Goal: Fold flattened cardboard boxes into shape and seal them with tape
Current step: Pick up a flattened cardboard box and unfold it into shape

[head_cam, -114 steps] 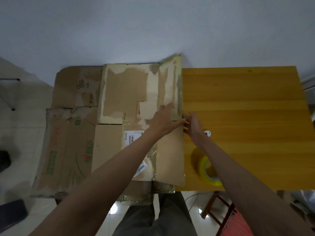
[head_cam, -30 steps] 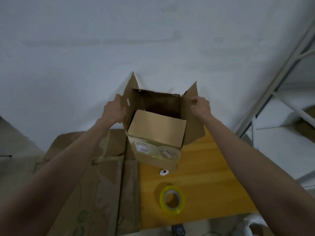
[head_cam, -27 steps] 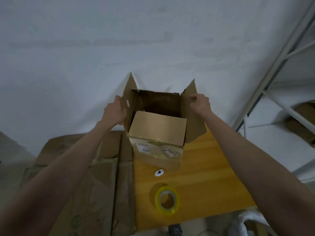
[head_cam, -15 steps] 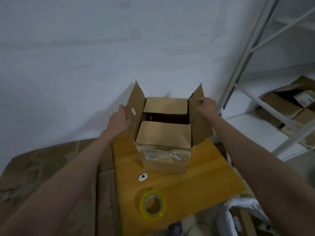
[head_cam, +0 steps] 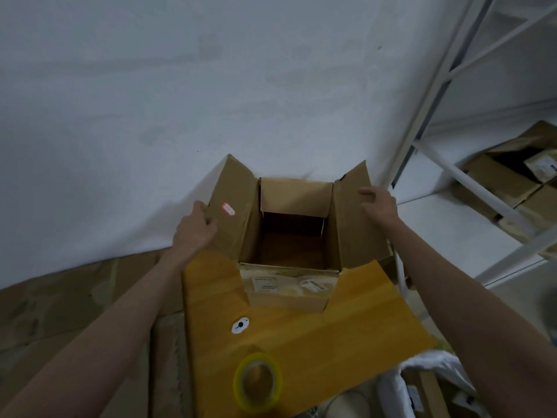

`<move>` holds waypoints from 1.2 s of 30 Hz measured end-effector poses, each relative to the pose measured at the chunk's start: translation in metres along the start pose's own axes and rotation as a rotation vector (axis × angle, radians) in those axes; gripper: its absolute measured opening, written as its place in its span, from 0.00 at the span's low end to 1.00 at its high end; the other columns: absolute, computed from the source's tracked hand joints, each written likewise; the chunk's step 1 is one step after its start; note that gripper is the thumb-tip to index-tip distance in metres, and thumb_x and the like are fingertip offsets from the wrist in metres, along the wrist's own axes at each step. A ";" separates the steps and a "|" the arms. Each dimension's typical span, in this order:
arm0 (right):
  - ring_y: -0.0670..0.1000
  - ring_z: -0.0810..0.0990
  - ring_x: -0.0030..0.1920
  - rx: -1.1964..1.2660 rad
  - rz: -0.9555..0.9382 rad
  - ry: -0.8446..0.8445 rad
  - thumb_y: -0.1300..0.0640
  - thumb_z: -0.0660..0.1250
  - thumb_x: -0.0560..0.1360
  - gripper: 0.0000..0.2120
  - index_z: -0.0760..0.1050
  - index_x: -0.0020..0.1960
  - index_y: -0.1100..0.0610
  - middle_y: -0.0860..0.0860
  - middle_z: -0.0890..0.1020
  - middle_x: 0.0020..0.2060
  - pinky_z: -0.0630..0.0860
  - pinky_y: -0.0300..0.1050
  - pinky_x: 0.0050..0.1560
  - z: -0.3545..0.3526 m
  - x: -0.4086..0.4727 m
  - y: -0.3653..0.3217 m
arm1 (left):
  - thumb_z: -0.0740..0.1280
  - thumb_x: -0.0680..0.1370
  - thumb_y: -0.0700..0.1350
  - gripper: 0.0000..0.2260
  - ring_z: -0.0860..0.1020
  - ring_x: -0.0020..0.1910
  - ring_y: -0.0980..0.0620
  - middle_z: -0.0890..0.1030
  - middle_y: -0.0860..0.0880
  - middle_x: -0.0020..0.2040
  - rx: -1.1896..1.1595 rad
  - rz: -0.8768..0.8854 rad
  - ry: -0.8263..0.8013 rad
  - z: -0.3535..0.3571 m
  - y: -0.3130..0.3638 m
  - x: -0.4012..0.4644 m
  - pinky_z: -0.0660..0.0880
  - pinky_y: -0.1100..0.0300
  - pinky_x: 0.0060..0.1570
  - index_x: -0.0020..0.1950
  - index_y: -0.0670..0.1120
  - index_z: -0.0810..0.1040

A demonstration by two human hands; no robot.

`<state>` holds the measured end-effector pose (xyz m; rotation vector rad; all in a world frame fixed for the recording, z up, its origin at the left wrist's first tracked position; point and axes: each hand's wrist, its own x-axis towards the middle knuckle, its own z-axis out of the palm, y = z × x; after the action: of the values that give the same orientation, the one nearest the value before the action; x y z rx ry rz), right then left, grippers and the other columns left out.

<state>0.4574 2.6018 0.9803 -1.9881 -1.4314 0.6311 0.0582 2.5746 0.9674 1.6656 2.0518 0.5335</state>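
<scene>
White wall behind, w/ a white metal shelf rack point(head_cam: 446, 173) off to the right holding more brown cartons. Small orange-yellow wooden table point(head_cam: 355, 336) in front; flattened brown cardboard sheets point(head_cam: 75, 300) lie to its left.

Task's thing: brown corrugated cardboard box point(head_cam: 286, 292), standing upright at the far edge of the table, close to the wall, top open. Squared up into shape already. Both side flaps splay up and out, the far flap point(head_cam: 297, 194) stands roughly upright, and the near flap isn't visible from here. Inside looks empty and dark; can't tell if the bottom is sealed. Near face carries old white labels and shiny tape residue, so it's a reused box. Small red-and-white sticker point(head_cam: 228, 209) on the left flap.

Left hand point(head_cam: 194, 229) grips the outer edge of the left flap point(head_cam: 235, 206), fingers curled round it. Right hand point(head_cam: 378, 203) is loosely spread, fingers resting over the outer edge of the right flap point(head_cam: 355, 218); can't tell how firmly it holds.

Step in hand, as I read it: forming done, closing the top comes next. Next move prob. calls for folding the far and near flaps in first, then the side flaps down to meet at the middle, one hand holding the seam shut. Then reach for the yellowish roll of clear packing tape point(head_cam: 258, 383), lying flat near the table's front edge, well apart from the box. Small white oval tag w/ black spot point(head_cam: 239, 325) sits between roll and box.
</scene>
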 end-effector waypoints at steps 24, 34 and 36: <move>0.60 0.72 0.64 -0.141 -0.190 -0.170 0.61 0.67 0.77 0.35 0.52 0.78 0.53 0.57 0.63 0.71 0.73 0.53 0.58 0.013 0.042 0.025 | 0.75 0.73 0.39 0.37 0.78 0.49 0.45 0.77 0.43 0.61 -0.119 -0.005 -0.043 0.006 0.046 0.034 0.79 0.57 0.44 0.77 0.52 0.60; 0.59 0.80 0.53 0.045 -0.213 -0.310 0.64 0.62 0.78 0.40 0.41 0.81 0.51 0.63 0.73 0.68 0.78 0.57 0.55 0.034 0.017 -0.028 | 0.69 0.75 0.51 0.39 0.76 0.62 0.41 0.65 0.46 0.76 -0.011 0.113 -0.250 0.036 0.096 0.015 0.76 0.44 0.60 0.80 0.61 0.51; 0.61 0.72 0.67 0.020 -0.247 -0.270 0.66 0.63 0.76 0.40 0.46 0.81 0.51 0.59 0.66 0.74 0.73 0.59 0.65 0.034 0.014 -0.031 | 0.69 0.76 0.48 0.40 0.73 0.66 0.39 0.62 0.45 0.77 -0.017 0.157 -0.228 0.037 0.097 0.012 0.73 0.40 0.64 0.80 0.61 0.47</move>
<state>0.4176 2.6297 0.9777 -1.7215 -1.7898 0.8200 0.1551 2.6059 0.9894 1.7975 1.7617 0.3896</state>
